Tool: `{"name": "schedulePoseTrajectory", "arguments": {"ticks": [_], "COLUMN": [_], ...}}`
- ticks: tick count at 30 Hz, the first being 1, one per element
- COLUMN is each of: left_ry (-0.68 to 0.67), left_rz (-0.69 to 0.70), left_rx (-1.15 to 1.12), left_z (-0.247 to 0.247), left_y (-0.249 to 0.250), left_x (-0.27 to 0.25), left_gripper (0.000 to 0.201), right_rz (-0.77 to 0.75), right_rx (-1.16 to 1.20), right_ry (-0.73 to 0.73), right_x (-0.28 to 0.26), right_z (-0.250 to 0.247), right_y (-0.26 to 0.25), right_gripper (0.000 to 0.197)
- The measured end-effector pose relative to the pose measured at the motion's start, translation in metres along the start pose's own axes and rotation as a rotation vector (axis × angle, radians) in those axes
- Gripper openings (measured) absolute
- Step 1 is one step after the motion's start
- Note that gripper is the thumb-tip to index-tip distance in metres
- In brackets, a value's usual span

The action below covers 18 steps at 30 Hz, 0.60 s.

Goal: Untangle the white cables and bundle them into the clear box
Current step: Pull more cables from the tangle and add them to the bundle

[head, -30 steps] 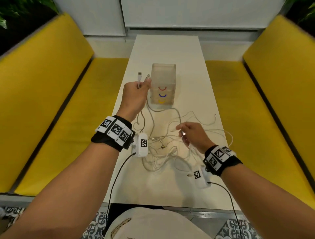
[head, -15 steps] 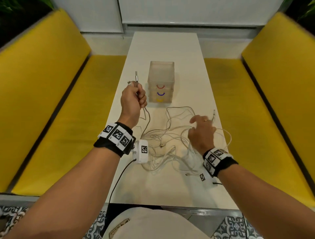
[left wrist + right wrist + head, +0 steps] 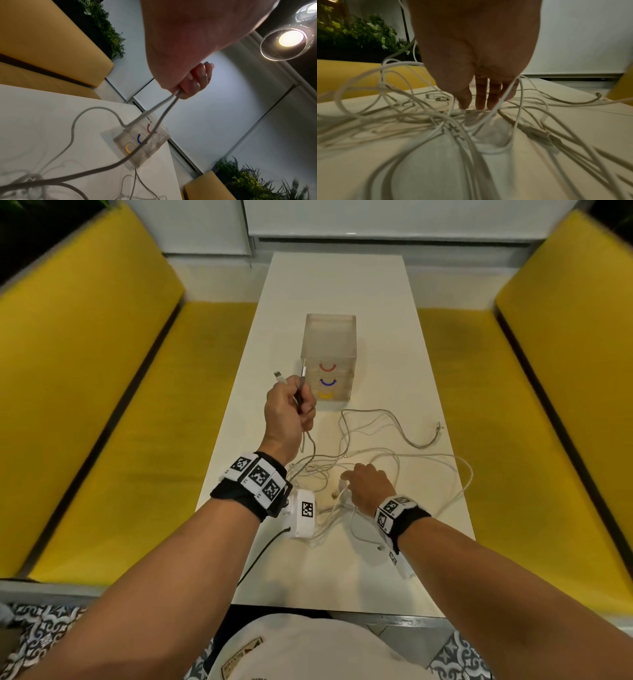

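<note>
- cables sprawl across near-middle worktop, loops out to right edge
- box upright mid-worktop, bare worktop behind it and to both sides
- left hand raised just left of box, two cable strands hang from it down to the tangle
- right hand down in tangle, loops around fingers
- near edge strip bare

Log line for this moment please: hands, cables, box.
left hand: grips two cable ends, raised | right hand: fingertips down in the cable tangle on table | clear box: upright, no cables in
</note>
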<state>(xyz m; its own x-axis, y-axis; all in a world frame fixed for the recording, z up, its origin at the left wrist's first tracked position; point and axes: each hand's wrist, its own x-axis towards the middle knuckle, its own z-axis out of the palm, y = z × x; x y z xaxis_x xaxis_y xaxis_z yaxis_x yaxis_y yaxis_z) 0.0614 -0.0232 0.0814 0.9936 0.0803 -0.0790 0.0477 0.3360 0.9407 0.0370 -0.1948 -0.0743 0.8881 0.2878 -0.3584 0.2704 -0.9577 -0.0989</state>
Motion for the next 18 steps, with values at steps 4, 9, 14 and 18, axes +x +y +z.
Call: {"name": "schedulePoseTrajectory", "arguments": {"ticks": [4, 9, 14, 18], "left_ry": [0.078, 0.059, 0.036, 0.061], "left_rz": [-0.040, -0.033, -0.025, -0.046], "left_rx": [-0.013, 0.008, 0.056, 0.098], "left_z": [-0.002, -0.005, -0.004, -0.003], "left_y": [-0.002, -0.001, -0.002, -0.004], "left_x": [0.001, 0.000, -0.002, 0.000], "left_gripper": [0.030, 0.024, 0.030, 0.029], "right_rz": [-0.005, -0.049, 0.017, 0.144], "right_rx": [-0.122, -0.189, 0.142, 0.885], "right_ry": [0.039, 0.074, 0.173, 0.485], "right_x": [-0.002, -0.003, -0.001, -0.007], "right_z": [0.007, 0.009, -0.014, -0.067], "right_y": [0.000, 0.005, 0.002, -0.002], "right_gripper": [0.033, 0.034, 0.020, 0.009]}}
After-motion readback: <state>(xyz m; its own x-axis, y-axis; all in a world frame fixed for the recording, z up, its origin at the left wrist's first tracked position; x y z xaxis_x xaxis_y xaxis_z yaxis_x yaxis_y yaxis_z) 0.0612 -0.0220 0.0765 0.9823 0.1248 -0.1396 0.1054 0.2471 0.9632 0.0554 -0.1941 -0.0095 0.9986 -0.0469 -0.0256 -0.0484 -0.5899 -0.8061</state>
